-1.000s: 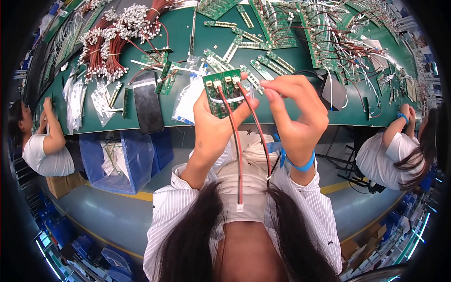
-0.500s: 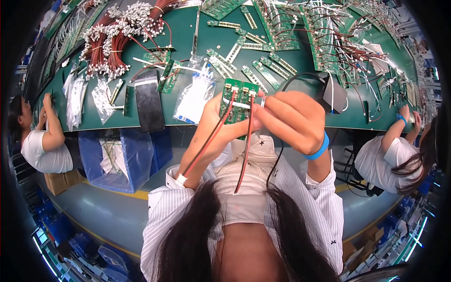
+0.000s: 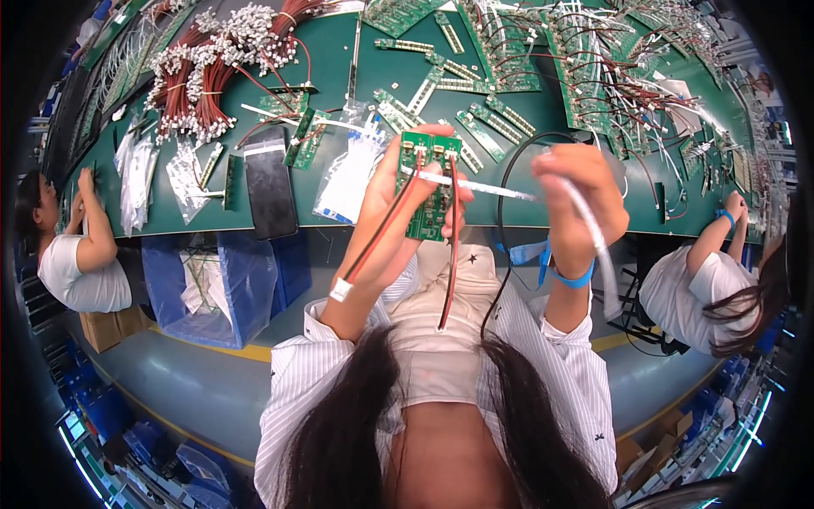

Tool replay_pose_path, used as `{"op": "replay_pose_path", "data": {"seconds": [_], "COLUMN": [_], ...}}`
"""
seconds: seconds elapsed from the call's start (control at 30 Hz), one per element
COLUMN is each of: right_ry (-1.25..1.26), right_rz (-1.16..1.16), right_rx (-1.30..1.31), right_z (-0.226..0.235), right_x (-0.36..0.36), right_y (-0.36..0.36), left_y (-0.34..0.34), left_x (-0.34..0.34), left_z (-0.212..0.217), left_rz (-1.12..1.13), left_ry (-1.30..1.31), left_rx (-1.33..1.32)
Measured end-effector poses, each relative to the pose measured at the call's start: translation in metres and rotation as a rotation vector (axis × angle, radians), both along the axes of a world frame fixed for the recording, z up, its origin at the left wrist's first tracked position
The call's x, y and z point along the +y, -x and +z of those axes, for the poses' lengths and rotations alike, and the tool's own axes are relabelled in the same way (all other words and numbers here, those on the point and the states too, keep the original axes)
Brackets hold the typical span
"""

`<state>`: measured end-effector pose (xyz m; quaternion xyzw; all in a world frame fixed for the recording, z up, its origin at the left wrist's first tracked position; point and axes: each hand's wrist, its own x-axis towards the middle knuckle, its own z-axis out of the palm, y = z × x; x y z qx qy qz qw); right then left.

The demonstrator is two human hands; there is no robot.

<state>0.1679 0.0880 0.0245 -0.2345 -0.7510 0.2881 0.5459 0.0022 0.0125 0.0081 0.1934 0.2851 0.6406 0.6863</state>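
My left hand (image 3: pixel 380 222) is closed around a green circuit board (image 3: pixel 426 226), with the thumb across its front. Two red-and-black wire pairs hang from connectors at the board's top; one white plug (image 3: pixel 341 290) rests by my left wrist. A flat white ribbon cable (image 3: pixel 492 188) runs across the board, under my left thumb, and off to the right. My right hand (image 3: pixel 585 195), partly blurred, pinches the ribbon out to the right of the board, and its loose end dangles below the fingers. A blue band (image 3: pixel 577 278) circles my right wrist.
The green table (image 3: pixel 331 72) carries scattered small boards (image 3: pixel 500 119), bundled red wires (image 3: pixel 208 102), a dark phone-like slab (image 3: pixel 270 182) and a bag of white strips (image 3: pixel 352 174). A black cable loops near my right hand. Blue bins (image 3: pixel 208 280) stand below; one person works on either side.
My right hand has moved right, away from the board, and the white ribbon now stretches out between them. The left hand still holds the board, its thumb now over the ribbon.
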Motion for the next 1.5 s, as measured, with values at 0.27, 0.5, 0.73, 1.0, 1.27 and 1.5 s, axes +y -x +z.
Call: {"op": "replay_pose_path", "data": {"seconds": [0.27,0.5,0.73,1.0,1.27,1.5], "right_ry": [0.292,0.453,0.509,0.428,0.028,0.4], "right_rz": [0.103,0.15,0.232,0.087,0.033,0.019], "right_rx": [0.305,0.247,0.286,0.162,-0.12,0.1], "right_z": [-0.01,-0.013,-0.018,-0.027,-0.022,-0.027], "right_x": [0.003,-0.008,-0.021,-0.028,-0.02,-0.026], "right_y": [0.002,0.007,0.008,0.013,0.009,0.017], "left_y": [-0.002,-0.008,-0.011,-0.017,-0.017,-0.021], "left_x": [0.0,0.0,0.002,0.001,0.001,0.003], "left_z": [-0.002,0.0,-0.001,-0.002,-0.005,-0.004], "left_rz": [0.002,0.01,0.074,0.179,0.108,0.198], "left_ry": [-0.036,-0.052,-0.064,-0.08,-0.041,-0.051], "left_rx": [0.003,-0.069,0.074,0.08,0.023,0.148]}}
